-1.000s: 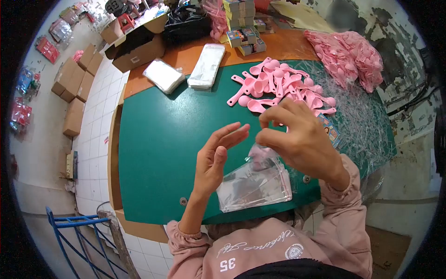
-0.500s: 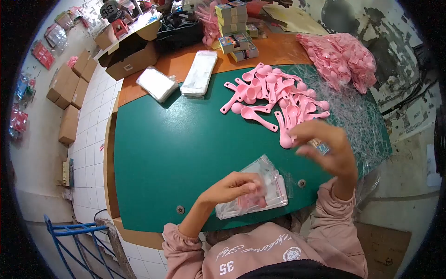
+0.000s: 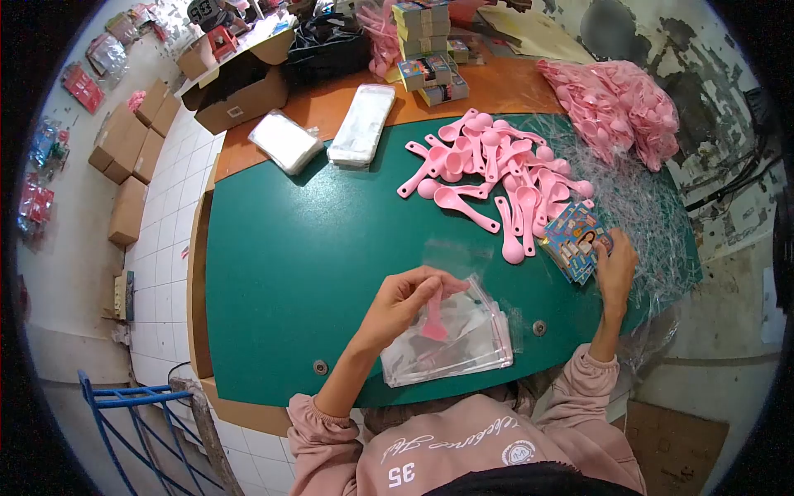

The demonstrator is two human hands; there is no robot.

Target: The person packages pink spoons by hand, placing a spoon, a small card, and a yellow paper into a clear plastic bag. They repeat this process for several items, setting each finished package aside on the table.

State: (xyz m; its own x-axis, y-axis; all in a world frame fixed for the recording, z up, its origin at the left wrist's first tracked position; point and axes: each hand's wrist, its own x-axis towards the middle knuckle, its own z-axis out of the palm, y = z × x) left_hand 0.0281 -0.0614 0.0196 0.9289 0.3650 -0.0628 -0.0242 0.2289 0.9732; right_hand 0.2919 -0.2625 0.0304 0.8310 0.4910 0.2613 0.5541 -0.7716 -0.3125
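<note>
My left hand (image 3: pixel 405 304) is closed in a pinch on a small clear plastic bag with a pink spoon (image 3: pixel 433 321) in it; part of the spoon is hidden by the fingers. Under it lies a stack of clear plastic bags (image 3: pixel 451 362) near the table's front edge. To the right, my right hand (image 3: pixel 617 266) has its thumb and fingers on the edge of a pile of colourful printed cards (image 3: pixel 572 241). How many cards it grips cannot be made out. A heap of pink measuring spoons (image 3: pixel 496 169) spreads just beyond the cards.
The green tabletop (image 3: pixel 281 281) carries two packs of bags, a white one (image 3: pixel 285 142) and a longer one (image 3: pixel 362 124). Stacked card bundles (image 3: pixel 426 70) stand at the back. A bag of pink spoons (image 3: pixel 616 107) and crumpled plastic film (image 3: pixel 645 223) lie right; an open carton (image 3: pixel 240 95) is back left.
My right hand has moved down and right from beside the spoons onto the cards, uncovering them. My left hand has risen slightly, and the bag with the pink spoon shows more clearly.
</note>
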